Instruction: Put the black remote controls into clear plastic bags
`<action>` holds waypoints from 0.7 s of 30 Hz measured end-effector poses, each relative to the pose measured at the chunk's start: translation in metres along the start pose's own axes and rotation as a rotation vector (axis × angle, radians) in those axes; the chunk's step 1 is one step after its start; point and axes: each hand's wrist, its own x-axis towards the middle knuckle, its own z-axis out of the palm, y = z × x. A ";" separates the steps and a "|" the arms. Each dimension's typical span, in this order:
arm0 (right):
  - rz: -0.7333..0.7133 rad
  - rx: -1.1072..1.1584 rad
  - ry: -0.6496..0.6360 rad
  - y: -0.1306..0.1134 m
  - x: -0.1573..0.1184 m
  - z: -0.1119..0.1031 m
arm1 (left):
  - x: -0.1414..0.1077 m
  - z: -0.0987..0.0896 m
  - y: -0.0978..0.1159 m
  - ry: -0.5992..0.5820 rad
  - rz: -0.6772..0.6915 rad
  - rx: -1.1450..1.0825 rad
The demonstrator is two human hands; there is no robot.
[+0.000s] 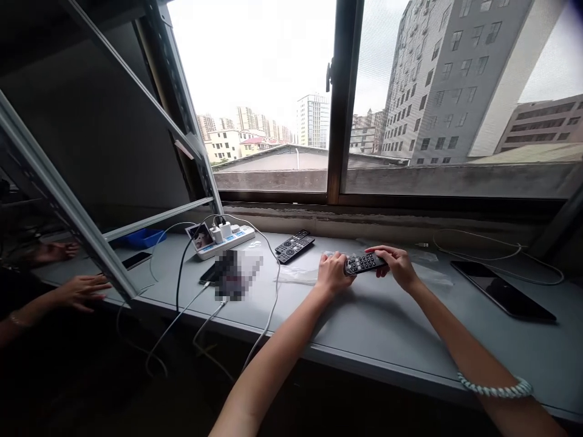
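- While both of my hands are up over the grey table (373,328), they share one black remote control (364,263), which sits between them just above the tabletop, near the window side.
- My left hand (332,274) grips the remote's left end, fingers curled around it from the near side.
- My right hand (397,262) closes over the right end, fingers draped across the top edge and thumb underneath, as far as I can make out; the buttons face up toward me.
- A clear plastic bag (296,274) lies flat on the table just beside my left hand, and more clear film spreads behind and to the right of the remote.
- A second black remote (294,245) lies further back, near the window ledge, well apart from my hands.
- A white power strip (226,238) with chargers plugged in sits to the left, its white and black cables trailing over the table's front edge.
- A dark tablet (503,291) lies flat on the right, with a thin white cable (501,255) looped behind it.
- A beaded bracelet (496,388) is on my right wrist.
- At the far left, behind a metal shelf frame (68,212), another person's hand (84,290) rests on the table near a phone (136,260) and a blue tray (144,237).
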 end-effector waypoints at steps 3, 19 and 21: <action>0.061 -0.021 -0.084 0.006 0.001 0.004 | 0.000 0.000 0.000 -0.011 0.022 0.028; 0.416 0.105 -0.380 0.014 -0.001 0.010 | 0.000 0.007 0.001 -0.028 0.038 -0.035; 0.434 0.126 -0.385 0.016 0.000 0.007 | 0.000 0.007 0.001 -0.037 0.034 -0.047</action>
